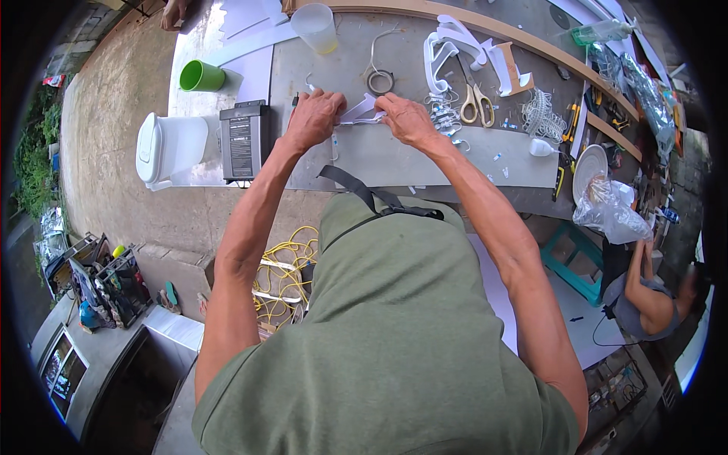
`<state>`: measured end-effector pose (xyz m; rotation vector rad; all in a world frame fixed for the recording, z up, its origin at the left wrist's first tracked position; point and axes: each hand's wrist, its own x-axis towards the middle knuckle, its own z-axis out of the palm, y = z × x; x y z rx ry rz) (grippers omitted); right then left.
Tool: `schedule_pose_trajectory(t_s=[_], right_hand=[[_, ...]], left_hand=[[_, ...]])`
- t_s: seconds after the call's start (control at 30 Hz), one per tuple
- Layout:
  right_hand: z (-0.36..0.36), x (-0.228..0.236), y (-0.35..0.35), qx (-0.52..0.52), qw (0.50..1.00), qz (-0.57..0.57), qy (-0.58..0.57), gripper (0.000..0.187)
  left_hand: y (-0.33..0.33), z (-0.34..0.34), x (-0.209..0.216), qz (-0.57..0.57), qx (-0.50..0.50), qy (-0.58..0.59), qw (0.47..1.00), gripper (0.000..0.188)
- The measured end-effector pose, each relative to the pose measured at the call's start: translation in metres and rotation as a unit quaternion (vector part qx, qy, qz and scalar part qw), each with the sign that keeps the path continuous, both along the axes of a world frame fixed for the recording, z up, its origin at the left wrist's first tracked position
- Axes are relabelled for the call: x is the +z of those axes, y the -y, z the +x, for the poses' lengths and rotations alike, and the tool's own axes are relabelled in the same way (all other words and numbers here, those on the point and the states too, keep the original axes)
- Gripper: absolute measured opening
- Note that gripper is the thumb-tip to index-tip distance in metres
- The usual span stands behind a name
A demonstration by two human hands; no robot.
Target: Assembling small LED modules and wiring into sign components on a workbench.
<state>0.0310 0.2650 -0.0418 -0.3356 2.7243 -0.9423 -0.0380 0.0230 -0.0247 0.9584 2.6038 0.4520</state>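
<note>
A thin white angled piece (362,112), perhaps plastic or card, lies between my two hands near the front edge of the work table (500,155). My left hand (315,120) has its fingers closed on the left end of it. Its right end is pinched by my right hand (407,118). The fingertips hide both ends. Just beyond the piece, a roll of tape (380,82) lies on the table. Small white hooks with blue marks (444,114) are scattered to the right of my right hand, beside scissors (477,106) with cream handles.
White moulded brackets (437,67) and coiled white wire (543,115) lie at the right. On the left are a black box (245,142), a lidded plastic container (173,148), a green cup (202,76) and a translucent cup (315,29). Another person (644,299) sits at the far right.
</note>
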Motion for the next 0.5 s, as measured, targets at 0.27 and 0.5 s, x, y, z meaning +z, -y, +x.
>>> schedule_pose_trajectory(t_s=[0.27, 0.5], right_hand=[[0.008, 0.017, -0.037, 0.035, 0.988, -0.116, 0.099, 0.023], [0.026, 0.013, -0.072, 0.057, 0.991, -0.014, 0.116, 0.024]], left_hand=[[-0.01, 0.03, 0.011, 0.114, 0.019, 0.206, 0.972, 0.025], [-0.048, 0.082, -0.013, 0.133, 0.042, 0.255, 0.957, 0.025]])
